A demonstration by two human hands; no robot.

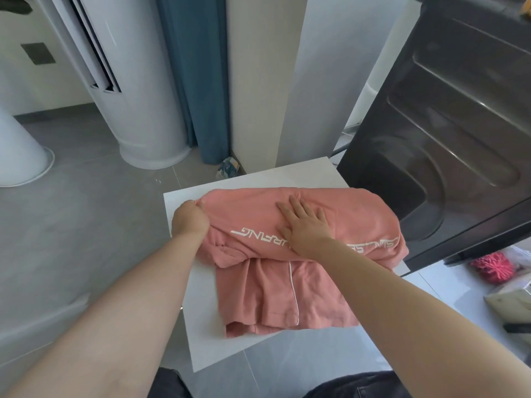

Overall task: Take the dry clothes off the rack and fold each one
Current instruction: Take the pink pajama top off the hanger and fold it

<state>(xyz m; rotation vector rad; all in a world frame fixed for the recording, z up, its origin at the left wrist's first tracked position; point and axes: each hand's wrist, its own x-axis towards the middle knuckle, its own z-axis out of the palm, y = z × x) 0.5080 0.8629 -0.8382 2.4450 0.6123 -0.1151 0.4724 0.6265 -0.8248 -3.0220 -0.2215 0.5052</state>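
Folding is under way on the white table (207,334), where the pink top (247,214) is laid crosswise with its white lettering upward, over a second pink piece (273,300) with white piping that reaches toward the near edge. Whether the 2 are separate garments cannot be told. The top is pinned at its middle by the right hand (304,225), laid flat with the fingers spread, while its left end is bunched and gripped in the curled fingers of the left hand (189,216). The step is judged to be a fold of that left end inward. It would be done well if the flat hand were kept as the anchor beside the crease, the gripped end lifted just clear and carried across, and the cloth then smoothed outward so that no wrinkles are trapped. The piece underneath should not be dragged askew. No rack is seen. On the right, the dark panel (448,124) looms just beside the top's right end, so room on that side is thought to be tight. Behind, a white column unit (138,110) and a blue curtain (195,81) stand on the grey floor (71,225), well apart from the work. A pink fluffy thing (492,267) and a small packet (228,168) lie off the table, out of the way.
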